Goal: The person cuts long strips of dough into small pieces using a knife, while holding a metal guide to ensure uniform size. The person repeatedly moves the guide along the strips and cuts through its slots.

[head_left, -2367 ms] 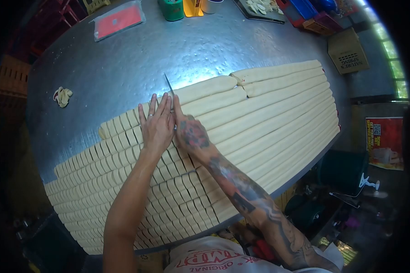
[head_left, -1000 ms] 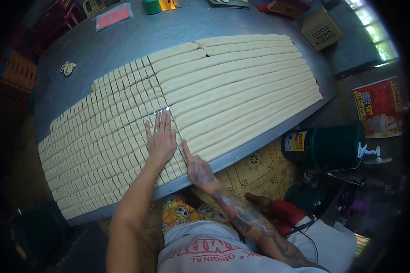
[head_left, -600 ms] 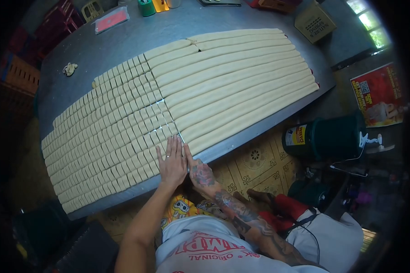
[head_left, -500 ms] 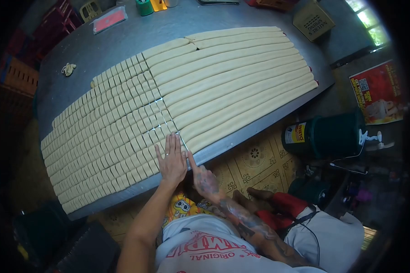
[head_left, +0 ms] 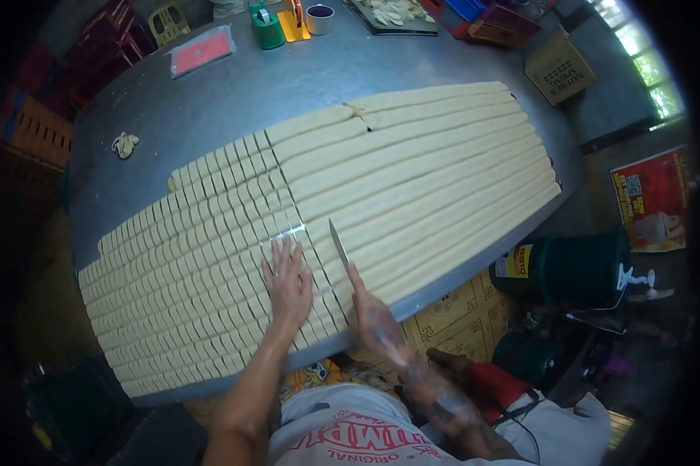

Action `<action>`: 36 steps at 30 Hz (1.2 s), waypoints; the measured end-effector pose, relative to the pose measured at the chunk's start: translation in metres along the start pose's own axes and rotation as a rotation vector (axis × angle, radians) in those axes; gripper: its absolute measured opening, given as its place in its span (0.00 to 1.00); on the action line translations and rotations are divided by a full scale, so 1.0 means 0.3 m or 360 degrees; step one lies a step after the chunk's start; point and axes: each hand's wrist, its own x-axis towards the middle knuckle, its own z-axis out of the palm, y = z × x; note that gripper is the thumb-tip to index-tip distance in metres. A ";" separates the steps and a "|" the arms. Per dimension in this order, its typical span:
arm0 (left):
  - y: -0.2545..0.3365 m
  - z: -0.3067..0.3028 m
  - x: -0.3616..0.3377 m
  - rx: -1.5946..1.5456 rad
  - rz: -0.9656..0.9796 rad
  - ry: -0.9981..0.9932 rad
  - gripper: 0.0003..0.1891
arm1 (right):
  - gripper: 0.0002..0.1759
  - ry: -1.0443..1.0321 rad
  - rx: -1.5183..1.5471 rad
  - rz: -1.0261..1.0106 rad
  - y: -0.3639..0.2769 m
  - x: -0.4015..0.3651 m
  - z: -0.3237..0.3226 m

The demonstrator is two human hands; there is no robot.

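Note:
Long pale rolls of dough (head_left: 420,171) lie side by side across a grey metal table (head_left: 148,116). Their left part is cut into many short dough pieces (head_left: 187,256), with narrow gaps between the cuts. My left hand (head_left: 289,289) rests flat on the cut pieces near the last cut line, fingers stretched out. In my right hand (head_left: 371,314) is a knife (head_left: 340,245), its blade pointing away from me over the uncut rolls, just right of the cut line. The index finger lies along the knife, and the handle is hidden in my fist.
A small dough scrap (head_left: 125,145) lies at the table's left. Along the far side are a pink packet (head_left: 201,54), a green tape dispenser (head_left: 267,29), a cup (head_left: 319,19) and a tray (head_left: 396,29). A cardboard box (head_left: 559,66) and a dark green bucket (head_left: 575,268) are at right.
The knife has lifted from the cut line near the front edge and moved right and away over the uncut rolls. My left hand has slid slightly left across the pieces. The view has tilted up.

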 end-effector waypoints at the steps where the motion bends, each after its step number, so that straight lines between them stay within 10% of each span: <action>1: -0.035 -0.026 0.116 0.0033 0.0011 0.0065 0.35 | 0.53 0.0057 -0.0054 -0.0023 0.003 0.149 0.012; 12: -0.288 -0.167 0.932 0.0493 0.0093 0.0098 0.34 | 0.53 0.0068 -0.0167 -0.0238 -0.137 1.069 0.016; 29: -0.261 -0.146 0.924 0.0782 0.0218 0.0061 0.32 | 0.50 0.0212 -0.0036 -0.0289 -0.122 1.325 0.109; 32: -0.269 -0.129 0.925 0.0731 0.0203 0.0112 0.32 | 0.49 0.0412 -0.0076 -0.0538 -0.088 1.241 0.113; 36: -0.271 -0.127 0.912 0.0696 0.0190 0.0114 0.32 | 0.50 0.0092 -0.0219 -0.0098 -0.053 0.920 0.112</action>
